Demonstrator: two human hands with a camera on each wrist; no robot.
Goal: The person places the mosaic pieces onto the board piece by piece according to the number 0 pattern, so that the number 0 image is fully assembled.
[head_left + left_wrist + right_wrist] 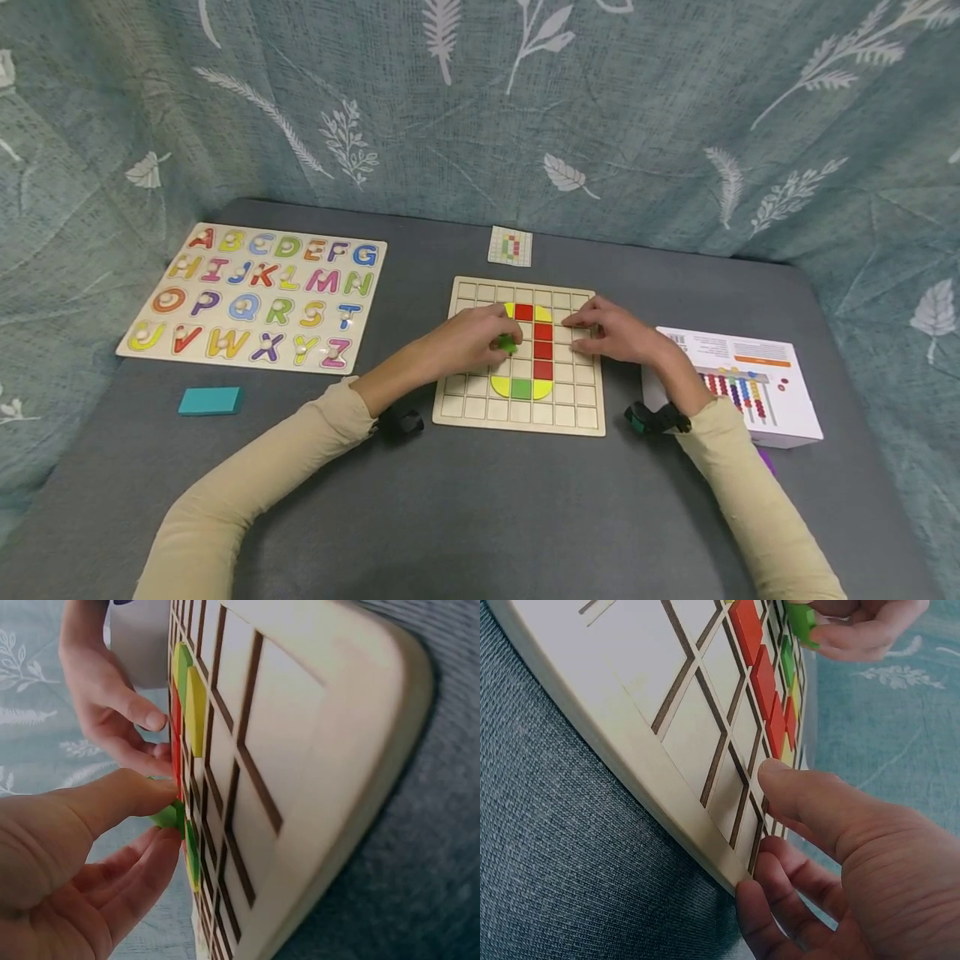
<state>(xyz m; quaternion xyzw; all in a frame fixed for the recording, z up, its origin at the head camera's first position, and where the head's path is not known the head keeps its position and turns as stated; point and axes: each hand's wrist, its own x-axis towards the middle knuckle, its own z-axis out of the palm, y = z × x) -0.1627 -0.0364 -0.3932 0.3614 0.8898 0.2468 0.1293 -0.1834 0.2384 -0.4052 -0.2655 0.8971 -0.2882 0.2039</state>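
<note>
A square wooden grid board point(465, 408) lies on the table with coloured tiles set in its cells. Between thumb and fingertips my left hand point(476, 337) pinches a green tile point(169, 816), tilted just above the board's left-middle part. Red square tiles point(542, 350) run down a column, with another red one at the top. Yellow rounded tiles point(500, 385) mark the corners, and a green square tile point(521, 388) sits at the bottom. At the board's right edge, my right hand point(618, 332) rests its fingertips, thumb apart, holding no tile. The left hand hides some cells.
Behind the board lies a small pattern card point(510, 247). An alphabet puzzle board point(358, 323) is at the left, with a teal block point(211, 401) before it. A white box point(750, 350) stands under the right forearm, a purple item point(767, 461) beside it. Patterned curtain hangs behind.
</note>
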